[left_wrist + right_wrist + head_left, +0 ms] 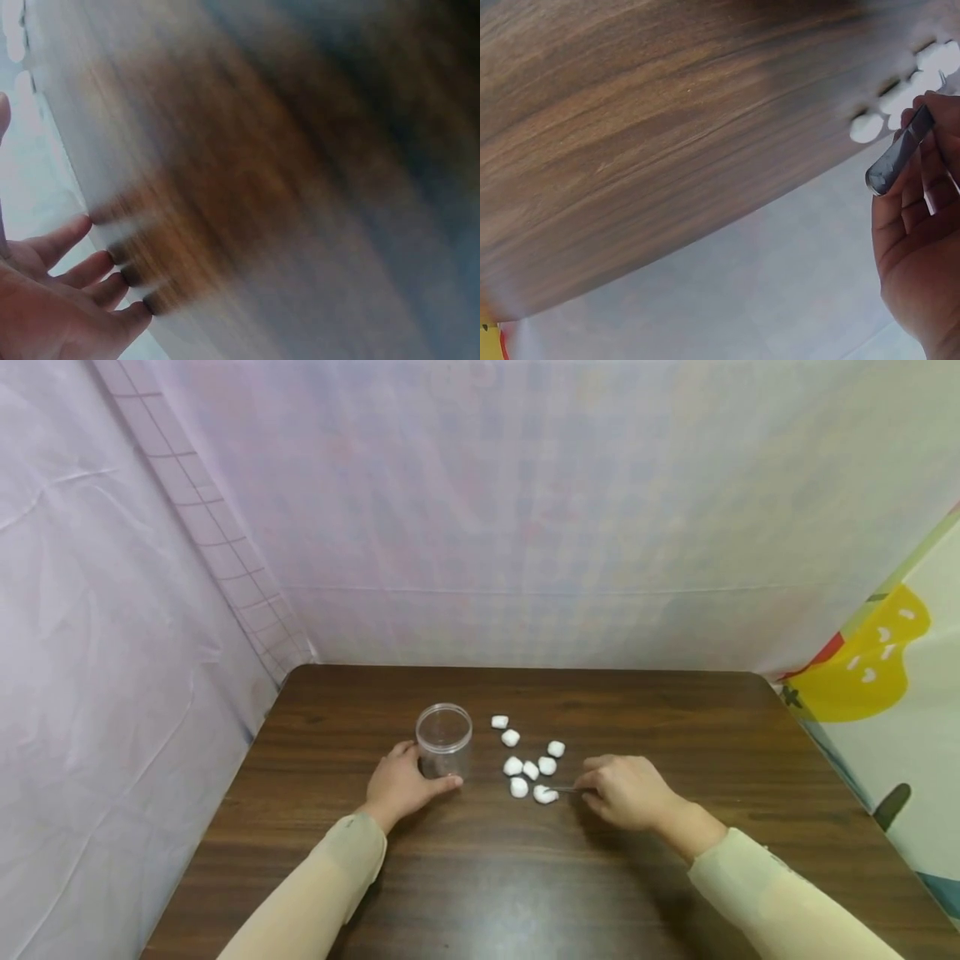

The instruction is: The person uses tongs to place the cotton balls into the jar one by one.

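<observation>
A clear, lidless jar (pixel 444 747) stands upright on the brown table. My left hand (pixel 406 784) is around its near left side, thumb along the front; in the left wrist view that hand (pixel 71 300) shows spread, slightly bent fingers. Metal tweezers (pixel 900 154) are pinched in my right hand (pixel 624 792), their flat rounded end showing in the right wrist view. Their thin tips meet a dented white cotton ball (pixel 545 795), the nearest of a loose group. Whether the tips grip it is too small to tell.
Several more white cotton balls (pixel 513 766) lie between the jar and my right hand. Behind the wood-grain table (pixel 510 877) hangs a pale curtain (pixel 525 527). A white sheet (pixel 97 693) hangs on the left, and a cloth with a yellow shape (pixel 862 668) on the right.
</observation>
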`<state>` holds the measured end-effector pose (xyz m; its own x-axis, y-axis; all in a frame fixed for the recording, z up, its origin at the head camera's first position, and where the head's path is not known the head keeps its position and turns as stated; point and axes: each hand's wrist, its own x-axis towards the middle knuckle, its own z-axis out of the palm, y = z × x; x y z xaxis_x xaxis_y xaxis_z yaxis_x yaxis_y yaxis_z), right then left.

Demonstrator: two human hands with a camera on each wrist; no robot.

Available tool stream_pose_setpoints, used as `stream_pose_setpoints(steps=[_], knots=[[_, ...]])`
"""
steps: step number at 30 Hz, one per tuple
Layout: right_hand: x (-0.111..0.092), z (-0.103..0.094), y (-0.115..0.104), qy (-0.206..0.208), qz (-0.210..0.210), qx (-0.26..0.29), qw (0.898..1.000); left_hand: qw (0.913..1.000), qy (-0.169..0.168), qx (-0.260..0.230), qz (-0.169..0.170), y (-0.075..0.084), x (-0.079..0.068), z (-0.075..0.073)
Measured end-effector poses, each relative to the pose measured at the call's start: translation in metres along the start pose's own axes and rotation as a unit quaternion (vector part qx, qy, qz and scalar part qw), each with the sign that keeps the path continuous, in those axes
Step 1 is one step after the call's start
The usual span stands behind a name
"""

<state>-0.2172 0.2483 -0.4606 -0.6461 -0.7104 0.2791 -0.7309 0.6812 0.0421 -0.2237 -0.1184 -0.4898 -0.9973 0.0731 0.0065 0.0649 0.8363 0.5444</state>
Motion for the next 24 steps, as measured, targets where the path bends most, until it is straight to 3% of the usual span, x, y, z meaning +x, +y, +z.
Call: stream_pose_setpoints(steps=[24], knots=[[0.005,-0.017,0.015,0.004,0.023,0.010,1.000,1.0000,-0.003,0.001,-0.005,-0.001,0.001,-0.001]])
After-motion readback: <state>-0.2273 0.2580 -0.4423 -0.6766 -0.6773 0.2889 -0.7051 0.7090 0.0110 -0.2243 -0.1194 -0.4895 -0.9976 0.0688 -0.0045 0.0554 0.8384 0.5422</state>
